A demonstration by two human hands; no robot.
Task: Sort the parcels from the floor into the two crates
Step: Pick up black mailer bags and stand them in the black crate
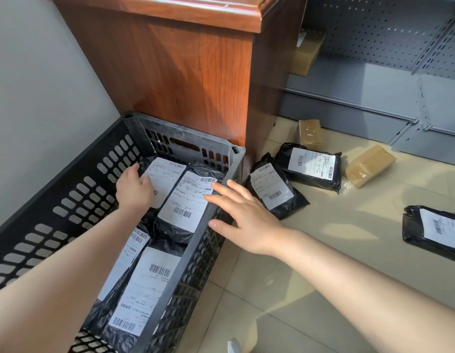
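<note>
A black slotted crate point(68, 200) stands on the floor by the wall and holds several black bagged parcels with white labels. My left hand point(135, 189) reaches inside it and rests on the far parcel point(168, 171), fingers curled at the parcel's edge. My right hand point(239, 212) hovers open over the crate's right rim, fingertips near a second parcel point(188, 207). On the floor to the right lie black bagged parcels point(272, 189), point(313, 166), point(435, 230) and two brown boxes point(310, 132), point(369, 165). Only one crate is in view.
A wooden cabinet point(190, 67) stands right behind the crate. A grey wall runs along the left. A grey perforated metal shelf unit point(374, 72) is at the back right, with a brown box point(308, 52) on its low shelf. The floor is pale tile.
</note>
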